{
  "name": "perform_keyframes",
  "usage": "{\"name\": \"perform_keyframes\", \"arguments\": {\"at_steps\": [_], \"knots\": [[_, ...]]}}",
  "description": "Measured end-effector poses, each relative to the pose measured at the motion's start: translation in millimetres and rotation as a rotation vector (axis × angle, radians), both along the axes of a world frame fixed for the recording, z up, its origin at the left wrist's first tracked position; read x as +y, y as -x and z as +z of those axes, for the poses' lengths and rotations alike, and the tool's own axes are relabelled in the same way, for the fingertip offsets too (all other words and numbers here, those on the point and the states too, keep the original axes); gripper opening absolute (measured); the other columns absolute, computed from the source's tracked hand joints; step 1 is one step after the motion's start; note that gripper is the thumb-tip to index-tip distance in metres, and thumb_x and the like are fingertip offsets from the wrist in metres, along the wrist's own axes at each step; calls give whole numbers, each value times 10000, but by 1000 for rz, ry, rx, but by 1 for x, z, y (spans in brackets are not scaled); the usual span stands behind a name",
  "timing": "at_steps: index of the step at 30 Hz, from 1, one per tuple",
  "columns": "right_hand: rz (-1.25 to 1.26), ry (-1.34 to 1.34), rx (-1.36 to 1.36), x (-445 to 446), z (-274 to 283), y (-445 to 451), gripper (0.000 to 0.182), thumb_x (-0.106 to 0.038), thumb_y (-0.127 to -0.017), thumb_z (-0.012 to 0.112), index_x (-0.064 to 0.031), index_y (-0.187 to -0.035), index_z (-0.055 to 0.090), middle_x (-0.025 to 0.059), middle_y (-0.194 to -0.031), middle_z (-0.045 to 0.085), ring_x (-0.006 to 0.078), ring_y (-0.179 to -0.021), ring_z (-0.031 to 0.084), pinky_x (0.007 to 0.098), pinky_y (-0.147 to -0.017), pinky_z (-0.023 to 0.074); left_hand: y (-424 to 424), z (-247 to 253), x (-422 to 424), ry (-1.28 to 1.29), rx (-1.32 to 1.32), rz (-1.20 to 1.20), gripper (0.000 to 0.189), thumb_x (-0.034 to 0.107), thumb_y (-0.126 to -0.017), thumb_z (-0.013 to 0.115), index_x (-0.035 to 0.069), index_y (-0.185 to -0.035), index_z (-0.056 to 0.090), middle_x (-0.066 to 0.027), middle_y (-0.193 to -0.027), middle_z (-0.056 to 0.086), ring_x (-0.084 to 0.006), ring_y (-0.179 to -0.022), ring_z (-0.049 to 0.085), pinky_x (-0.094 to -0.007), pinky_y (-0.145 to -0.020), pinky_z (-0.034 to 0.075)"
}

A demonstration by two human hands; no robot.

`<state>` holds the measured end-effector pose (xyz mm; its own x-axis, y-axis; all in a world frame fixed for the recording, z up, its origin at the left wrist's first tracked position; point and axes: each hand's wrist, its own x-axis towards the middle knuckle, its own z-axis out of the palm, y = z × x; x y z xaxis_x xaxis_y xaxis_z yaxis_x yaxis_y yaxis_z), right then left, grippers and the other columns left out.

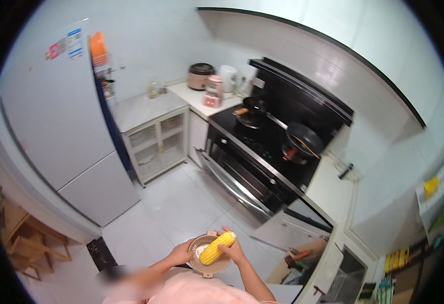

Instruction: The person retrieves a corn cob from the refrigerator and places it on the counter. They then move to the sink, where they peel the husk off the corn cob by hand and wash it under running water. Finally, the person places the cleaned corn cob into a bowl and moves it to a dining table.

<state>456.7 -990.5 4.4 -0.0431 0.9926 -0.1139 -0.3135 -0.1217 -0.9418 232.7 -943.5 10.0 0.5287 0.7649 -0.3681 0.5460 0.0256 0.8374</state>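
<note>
Low in the view, my left hand [181,252] grips the left rim of a round beige plastic strainer basket [209,269] with small tab handles. A yellow ear of corn [217,249], husked, lies slantwise over the basket, its lower end inside. My right hand [232,250] is at the right side of the basket, with the thumb on the corn and other fingers partly hidden behind it. Basket and corn are held close to the front of a pink garment.
Ahead stands a black stove [260,152] with a frying pan [304,137] and a smaller pan [249,117]. Its lower door [233,190] is tilted open. An open cabinet door [286,231] juts out at right, near the sink [345,275]. A fridge [62,125] stands left, wooden stools [35,250] beyond.
</note>
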Motion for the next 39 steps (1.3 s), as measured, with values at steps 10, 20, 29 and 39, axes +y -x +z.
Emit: {"name": "perform_keyframes", "arguments": {"at_steps": [10, 20, 29, 39], "knots": [[642, -49, -317, 145, -27, 139, 699, -212, -721, 739, -39, -1299, 387, 99, -1206, 517, 187, -1120, 489, 314, -950, 394, 121, -29, 2, 64, -16, 666, 528, 131, -734, 490, 50, -1253, 439, -200, -1078, 593, -308, -938, 607, -368, -767, 496], [818, -16, -326, 299, 2, 170, 591, -237, -754, 720, -30, -1242, 459, 84, -1142, 558, 166, -1066, 520, 313, -925, 411, 121, -2, 130, 94, -95, 891, 513, 107, -740, 511, 15, -1240, 442, -177, -1044, 600, -248, -826, 637, -353, -687, 525], [1039, -273, -419, 474, 26, 195, 581, -238, -762, 709, -14, -1235, 458, 104, -1141, 567, 190, -1076, 531, 314, -926, 409, 114, -34, 258, -104, -310, 1100, 522, 130, -738, 532, 26, -1243, 448, -147, -1082, 596, -237, -970, 589, -338, -821, 465], [1456, -420, -251, 589, 31, 333, 705, -161, -772, 698, -23, -1343, 309, 124, -1256, 461, 198, -1171, 440, 333, -992, 356, 205, -53, 326, -185, -140, 1463, 514, 99, -734, 527, 65, -1243, 466, -149, -1099, 600, -281, -1038, 569, -351, -870, 436]]}}
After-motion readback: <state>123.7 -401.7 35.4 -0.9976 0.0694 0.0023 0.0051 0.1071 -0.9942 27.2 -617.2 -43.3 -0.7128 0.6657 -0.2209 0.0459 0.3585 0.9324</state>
